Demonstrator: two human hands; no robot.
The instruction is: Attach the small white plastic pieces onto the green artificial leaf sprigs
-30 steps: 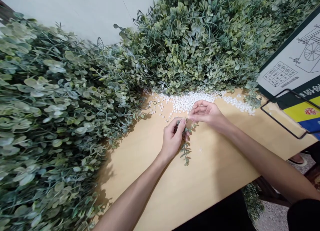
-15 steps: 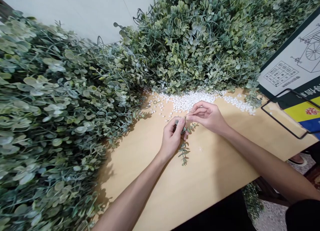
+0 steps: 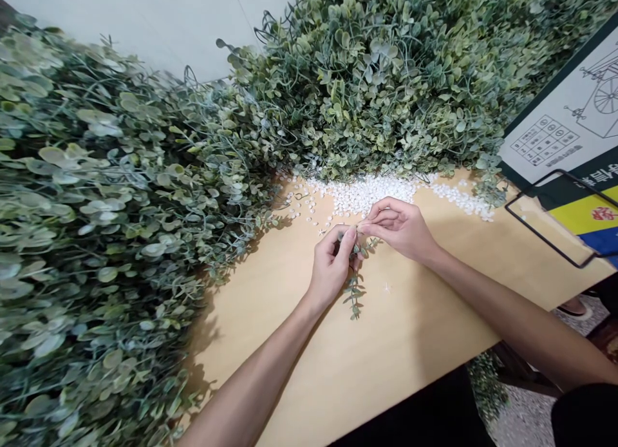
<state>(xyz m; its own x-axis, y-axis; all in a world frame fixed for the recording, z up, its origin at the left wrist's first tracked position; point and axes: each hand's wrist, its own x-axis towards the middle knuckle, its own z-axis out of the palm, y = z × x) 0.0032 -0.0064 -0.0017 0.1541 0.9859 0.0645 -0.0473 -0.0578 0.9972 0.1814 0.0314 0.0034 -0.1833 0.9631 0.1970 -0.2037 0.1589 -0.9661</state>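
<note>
My left hand [image 3: 333,257] is closed around a sprig of artificial leaves [image 3: 355,295], its lower end hanging below the fingers over the tabletop. Thumb and fingers of my right hand [image 3: 398,228] pinch at the sprig's upper end, right against the left fingertips. Whatever small part lies between the right fingertips is too small to make out. Just beyond the hands lies a scatter of small white plastic pieces [image 3: 374,192]. A tiny white star-shaped bit [image 3: 387,287] rests on the table to the right of the sprig.
Large heaps of artificial greenery [image 3: 96,196] bound the wooden table [image 3: 299,363] at the left and back. At the right stands a printed box [image 3: 570,131], with a black wire frame [image 3: 579,265] at its base. More foliage [image 3: 486,389] shows below the table's edge.
My right fingertips have drawn slightly closer to the left ones at the sprig's top. Otherwise the hands and sprig stay nearly in place; the view shifts a little.
</note>
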